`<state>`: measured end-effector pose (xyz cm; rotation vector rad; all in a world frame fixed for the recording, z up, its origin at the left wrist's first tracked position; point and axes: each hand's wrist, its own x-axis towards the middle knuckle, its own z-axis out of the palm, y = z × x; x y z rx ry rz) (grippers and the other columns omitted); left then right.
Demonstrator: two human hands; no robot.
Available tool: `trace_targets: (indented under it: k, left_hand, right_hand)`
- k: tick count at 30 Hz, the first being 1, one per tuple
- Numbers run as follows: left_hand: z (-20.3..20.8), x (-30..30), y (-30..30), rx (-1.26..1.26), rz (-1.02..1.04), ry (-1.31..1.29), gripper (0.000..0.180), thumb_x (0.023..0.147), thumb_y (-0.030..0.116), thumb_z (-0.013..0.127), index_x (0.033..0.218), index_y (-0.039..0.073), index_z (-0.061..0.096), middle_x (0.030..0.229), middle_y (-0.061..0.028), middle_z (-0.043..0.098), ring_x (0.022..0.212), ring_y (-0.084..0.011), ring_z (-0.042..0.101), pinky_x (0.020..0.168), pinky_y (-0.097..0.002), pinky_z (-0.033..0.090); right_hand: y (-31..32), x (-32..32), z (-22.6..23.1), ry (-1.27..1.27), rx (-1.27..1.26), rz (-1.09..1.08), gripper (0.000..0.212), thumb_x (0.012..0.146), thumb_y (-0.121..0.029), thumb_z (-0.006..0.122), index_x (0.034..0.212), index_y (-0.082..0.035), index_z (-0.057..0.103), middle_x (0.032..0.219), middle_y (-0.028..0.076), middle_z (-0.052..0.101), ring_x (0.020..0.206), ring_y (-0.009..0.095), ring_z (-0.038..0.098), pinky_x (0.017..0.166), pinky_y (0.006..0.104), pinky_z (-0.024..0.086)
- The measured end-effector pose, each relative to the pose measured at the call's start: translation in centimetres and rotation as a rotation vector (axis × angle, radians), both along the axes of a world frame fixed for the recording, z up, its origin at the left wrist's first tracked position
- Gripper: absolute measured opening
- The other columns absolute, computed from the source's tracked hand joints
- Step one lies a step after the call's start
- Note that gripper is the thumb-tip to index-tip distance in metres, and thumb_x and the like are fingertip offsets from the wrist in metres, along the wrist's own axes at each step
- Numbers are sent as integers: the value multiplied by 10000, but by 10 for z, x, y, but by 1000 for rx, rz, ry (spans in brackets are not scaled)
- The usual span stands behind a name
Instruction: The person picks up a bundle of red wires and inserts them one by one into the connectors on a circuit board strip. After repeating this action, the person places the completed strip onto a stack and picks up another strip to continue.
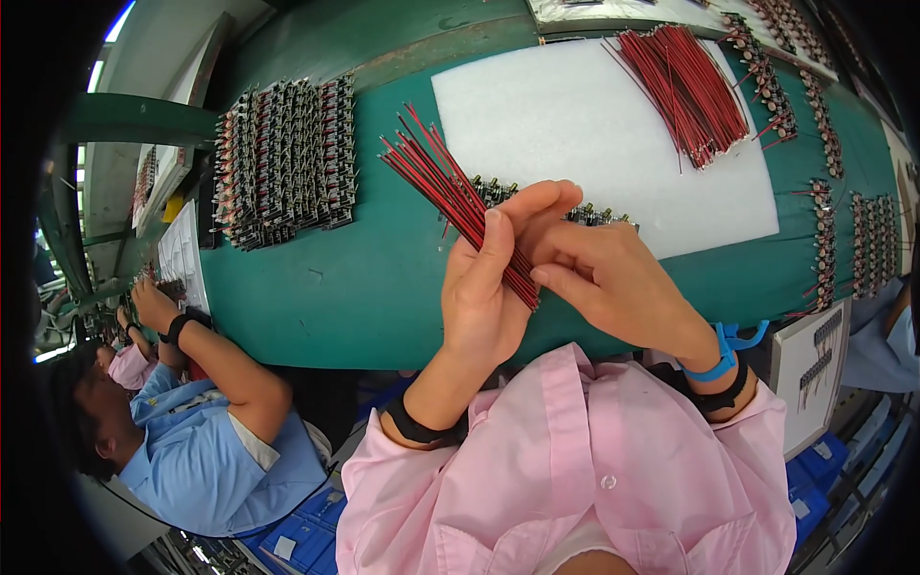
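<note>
My left hand (479,287) is wrapped round a bundle of thin red and black wires (436,177), thumb lying across it. The bundle slants from upper left down to the palm, its far ends fanning out. Against the near end of the bundle, my right hand (613,283) has its fingers curled and its thumb tip close to the wires. Whatever lies between those fingertips is hidden. Just beyond both hands runs a row of small circuit boards (599,213), partly covered by my fingers.
A white foam sheet (565,105) lies on the green mat (307,316), bearing a large pile of red and black wires (682,96). Stacked circuit boards (286,163) stand at the left. Rows of wired boards (822,244) line the right. A co-worker in blue (211,441) sits at the left.
</note>
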<state>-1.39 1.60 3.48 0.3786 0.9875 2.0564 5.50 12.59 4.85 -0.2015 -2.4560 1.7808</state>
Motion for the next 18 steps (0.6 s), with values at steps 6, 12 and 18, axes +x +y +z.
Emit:
trace_targets:
  k: [6, 12, 18]
  left_hand:
    - [7, 3, -2, 27, 54, -93, 399, 897, 275, 268, 1105, -29, 423, 1111, -148, 460, 1072, -261, 419, 877, -350, 364]
    - [-5, -5, -26, -109, 109, 48, 313, 888, 245, 330, 973, -20, 473, 794, -71, 511, 635, -108, 479, 529, -212, 377]
    - [-1, 18, -20, -482, 13, 315, 188, 850, 185, 436, 854, 4, 488, 538, 45, 387, 400, -9, 272, 353, -180, 169]
  right_hand:
    - [4, 4, -1, -61, -174, 80, 69, 721, -25, 530, 677, 12, 491, 568, 70, 509, 450, 101, 438, 418, 223, 322]
    - [17, 9, 7, -230, -675, -24, 40, 733, -9, 516, 714, 14, 489, 599, 56, 528, 449, 56, 451, 385, 168, 319]
    - [9, 12, 0, -84, -686, -160, 55, 727, -9, 529, 745, 20, 486, 602, 60, 525, 443, 56, 459, 379, 160, 328]
